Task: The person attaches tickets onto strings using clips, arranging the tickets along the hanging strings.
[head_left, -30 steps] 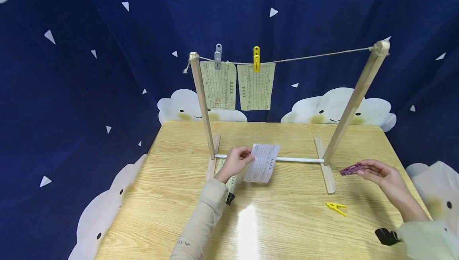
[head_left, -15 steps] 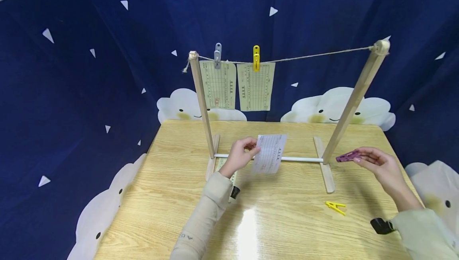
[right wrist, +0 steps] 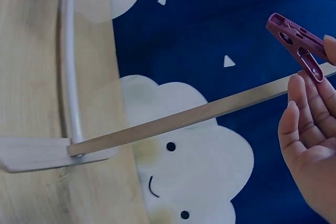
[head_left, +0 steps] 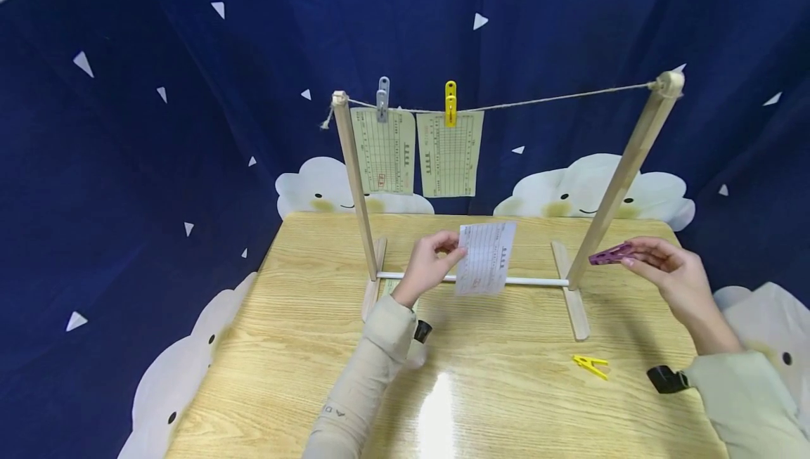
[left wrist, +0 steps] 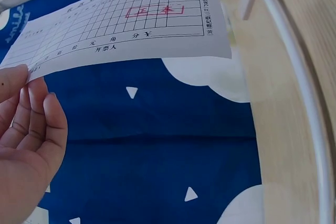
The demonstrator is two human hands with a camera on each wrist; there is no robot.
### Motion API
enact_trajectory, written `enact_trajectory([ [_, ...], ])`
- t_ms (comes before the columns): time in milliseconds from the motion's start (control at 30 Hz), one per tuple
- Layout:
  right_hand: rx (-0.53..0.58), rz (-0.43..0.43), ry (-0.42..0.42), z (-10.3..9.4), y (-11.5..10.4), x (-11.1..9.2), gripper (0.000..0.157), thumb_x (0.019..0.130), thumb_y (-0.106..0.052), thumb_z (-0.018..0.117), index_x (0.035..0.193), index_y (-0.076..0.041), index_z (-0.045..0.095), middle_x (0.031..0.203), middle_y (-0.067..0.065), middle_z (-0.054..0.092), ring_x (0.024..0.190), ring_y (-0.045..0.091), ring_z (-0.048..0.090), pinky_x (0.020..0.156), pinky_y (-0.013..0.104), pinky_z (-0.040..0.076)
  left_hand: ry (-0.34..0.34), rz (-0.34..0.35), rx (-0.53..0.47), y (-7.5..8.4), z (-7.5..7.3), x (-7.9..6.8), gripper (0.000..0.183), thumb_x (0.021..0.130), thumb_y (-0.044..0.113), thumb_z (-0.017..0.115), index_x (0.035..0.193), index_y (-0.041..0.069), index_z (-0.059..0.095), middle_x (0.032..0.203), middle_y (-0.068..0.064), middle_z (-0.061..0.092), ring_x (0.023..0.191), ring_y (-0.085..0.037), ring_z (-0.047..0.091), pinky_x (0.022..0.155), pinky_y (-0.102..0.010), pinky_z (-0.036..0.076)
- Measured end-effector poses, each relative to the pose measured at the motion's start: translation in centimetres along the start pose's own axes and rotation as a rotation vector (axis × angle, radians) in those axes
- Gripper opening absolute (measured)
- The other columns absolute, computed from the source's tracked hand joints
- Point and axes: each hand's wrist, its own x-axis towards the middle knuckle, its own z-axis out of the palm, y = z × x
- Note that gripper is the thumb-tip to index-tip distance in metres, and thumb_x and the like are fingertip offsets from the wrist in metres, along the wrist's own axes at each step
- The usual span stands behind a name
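Observation:
My left hand (head_left: 433, 262) pinches the left edge of a white printed receipt slip (head_left: 485, 259), held up in front of the white crossbar. In the left wrist view the slip (left wrist: 121, 22) shows a ruled grid and a red stamp, with thumb and fingers at its corner. Off to the right, my right hand (head_left: 673, 276) pinches a purple clothespin (head_left: 611, 254) by its handle end, near the right post. The right wrist view shows that clothespin (right wrist: 296, 43) pointing away from the fingertips. Above, two slips hang from a twine line (head_left: 544, 101), under a grey clothespin (head_left: 382, 100) and a yellow clothespin (head_left: 451, 104).
The wooden posts (head_left: 623, 181) of the rack stand on flat feet, joined low down by a white crossbar (head_left: 538, 282). A loose yellow clothespin (head_left: 590, 365) lies on the wooden table (head_left: 506, 396). Another slip (head_left: 390, 287) lies partly hidden behind the left forearm. A blue curtain hangs behind.
My left hand has risen and shifted right with the white slip. My right hand has also moved up and slightly left, carrying the purple clothespin. The hanging slips stay put.

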Motion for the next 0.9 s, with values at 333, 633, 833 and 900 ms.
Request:
enact_trajectory([
  [333,-0.005,-0.052,0.040,0.6,-2.2,1.7,0.029,0.078,0.018,0.057,0.101,0.001,0.063,0.084,-0.004,0.066,0.072,0.003,0.060,0.065,0.010,0.046,0.039,0.075,-0.034,3.1,-0.5,0.9,0.007,0.080,-0.011,0.060,0.086,-0.013,0.061,0.076,-0.022,0.062,0.066,-0.022,0.055,0.064,-0.025,0.047],
  [633,-0.061,-0.089,0.032,1.0,-4.2,2.9,0.027,0.078,0.017,0.059,0.100,0.003,0.062,0.083,-0.004,0.066,0.071,0.004,0.059,0.063,0.010,0.046,0.085,0.135,-0.103,3.9,-0.5,1.9,0.004,0.078,-0.013,0.060,0.081,-0.014,0.059,0.073,-0.023,0.059,0.065,-0.016,0.052,0.065,-0.027,0.049],
  [833,0.038,-0.150,0.007,1.2,-5.5,3.7,0.026,0.076,0.021,0.057,0.100,0.010,0.060,0.083,0.001,0.066,0.072,0.007,0.060,0.063,0.011,0.047,0.090,0.158,-0.106,4.5,-0.8,2.4,0.004,0.078,-0.013,0.060,0.081,-0.015,0.060,0.074,-0.024,0.060,0.065,-0.015,0.052,0.064,-0.026,0.048],
  [900,0.081,-0.174,-0.002,1.3,-5.8,4.0,0.027,0.075,0.023,0.056,0.100,0.013,0.059,0.083,0.003,0.066,0.072,0.008,0.060,0.064,0.011,0.047,0.089,0.163,-0.109,4.7,-1.0,2.6,0.004,0.078,-0.013,0.060,0.082,-0.015,0.060,0.075,-0.025,0.060,0.065,-0.013,0.052,0.064,-0.025,0.048],
])
